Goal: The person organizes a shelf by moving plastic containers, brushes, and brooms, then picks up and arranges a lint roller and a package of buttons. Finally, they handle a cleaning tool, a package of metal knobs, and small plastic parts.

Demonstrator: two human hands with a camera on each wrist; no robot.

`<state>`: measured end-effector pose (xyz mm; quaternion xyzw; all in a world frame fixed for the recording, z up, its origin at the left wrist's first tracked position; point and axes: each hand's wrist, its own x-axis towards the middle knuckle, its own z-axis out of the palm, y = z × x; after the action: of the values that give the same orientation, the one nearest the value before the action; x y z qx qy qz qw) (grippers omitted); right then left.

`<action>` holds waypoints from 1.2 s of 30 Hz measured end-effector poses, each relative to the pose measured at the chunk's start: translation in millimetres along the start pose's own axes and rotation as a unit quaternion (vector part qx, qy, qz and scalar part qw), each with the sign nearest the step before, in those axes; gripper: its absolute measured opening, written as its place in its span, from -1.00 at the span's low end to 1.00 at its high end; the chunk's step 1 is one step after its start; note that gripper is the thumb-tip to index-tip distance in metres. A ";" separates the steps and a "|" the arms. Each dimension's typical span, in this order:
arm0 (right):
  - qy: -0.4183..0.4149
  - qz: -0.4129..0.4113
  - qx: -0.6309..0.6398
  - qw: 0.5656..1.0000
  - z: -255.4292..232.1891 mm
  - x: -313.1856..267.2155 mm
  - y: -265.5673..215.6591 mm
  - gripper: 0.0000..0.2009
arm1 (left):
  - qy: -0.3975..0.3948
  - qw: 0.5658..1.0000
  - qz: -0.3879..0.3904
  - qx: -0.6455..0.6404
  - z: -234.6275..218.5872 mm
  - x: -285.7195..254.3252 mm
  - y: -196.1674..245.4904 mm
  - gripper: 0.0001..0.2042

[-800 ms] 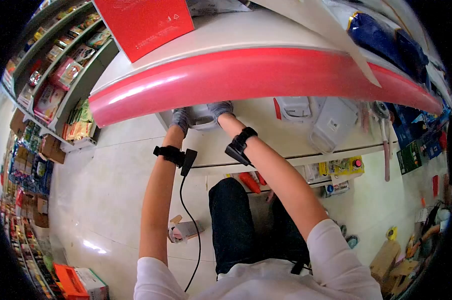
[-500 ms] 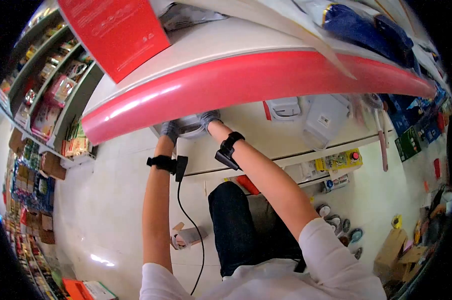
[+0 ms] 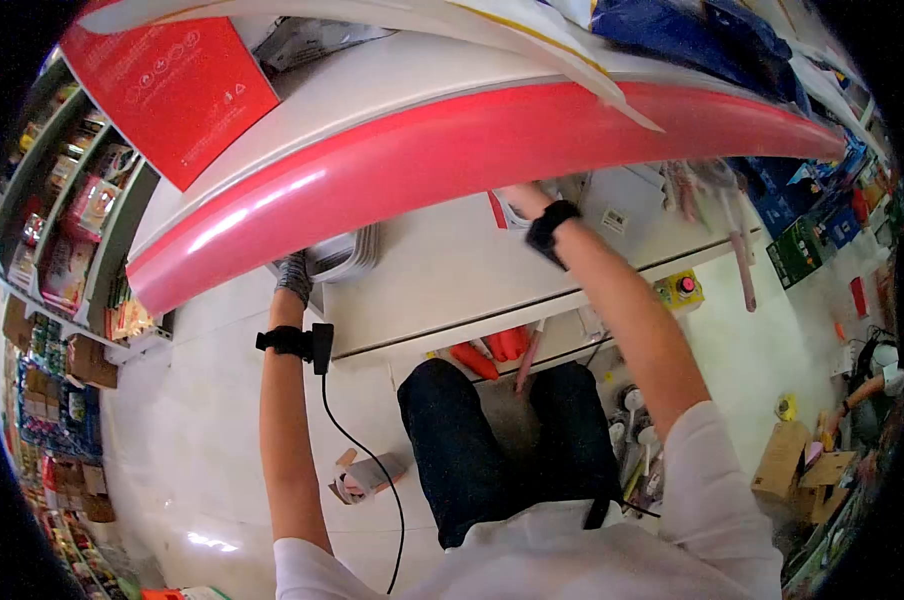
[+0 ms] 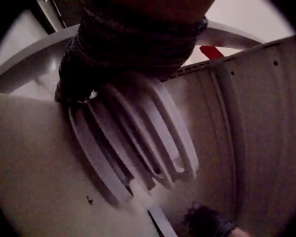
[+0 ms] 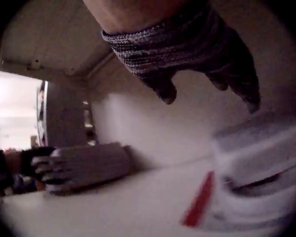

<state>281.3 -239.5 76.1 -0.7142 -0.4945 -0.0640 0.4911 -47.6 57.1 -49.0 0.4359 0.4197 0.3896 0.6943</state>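
Observation:
In a grey knitted glove, my left hand holds the left end of a stack of nested pale plastic trays on the low shelf. In the left wrist view the tray rims fan out beneath the glove; the right wrist view shows gloved fingers around the stack's end. My right hand, gloved too, reaches over a white plastic container with a red strip, fingers spread and a gap between fingertips and container. From the head, the red shelf edge hides much of this hand.
A broad red shelf edge overhangs the low shelf. Right of the white container lies a clear plastic box. Red items lie below near my knees. A red box stands on the upper shelf; a stocked rack is at left.
My right hand has left the tray stack and moved right to the white container. My left hand stays at the stack. The head view has shifted, with the shelf tilting across it.

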 end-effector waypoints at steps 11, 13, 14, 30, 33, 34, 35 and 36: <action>-0.099 0.191 -0.204 0.955 -13.3 25.4 79.0 -0.58 | -0.082 0.996 0.035 -0.005 21.1 -13.1 -4.2 -0.49; -0.097 0.198 -0.200 0.955 -12.2 28.4 78.8 -0.58 | -0.077 0.995 0.055 0.019 36.6 -42.6 11.0 -0.51; -0.095 0.202 -0.196 0.955 -12.6 28.7 78.4 -0.58 | -0.079 0.996 0.049 0.003 41.6 -49.5 13.9 -0.52; -0.167 0.459 0.429 0.760 -38.8 2.7 27.7 -0.59 | 0.066 0.972 0.226 0.015 67.8 -192.8 61.0 -0.74; -0.176 0.476 0.463 0.727 -36.6 0.2 16.7 -0.59 | 0.008 0.944 0.326 0.047 87.0 -222.7 30.7 -0.73; -0.178 0.479 0.469 0.720 -36.0 -1.5 12.9 -0.59 | -0.014 0.954 0.295 0.051 99.9 -234.6 18.8 -0.71; -0.179 0.480 0.475 0.715 -36.0 -2.4 9.5 -0.59 | -0.045 0.935 0.324 0.135 119.4 -253.1 14.6 -0.73; -0.178 0.484 0.478 0.711 -36.8 -4.5 6.2 -0.59 | -0.055 0.928 0.303 0.210 133.0 -267.9 9.4 -0.74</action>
<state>298.3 -270.7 88.3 -0.5236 -0.1244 0.5557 0.6337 -18.8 -220.0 60.4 0.6990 0.3014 0.4593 0.4578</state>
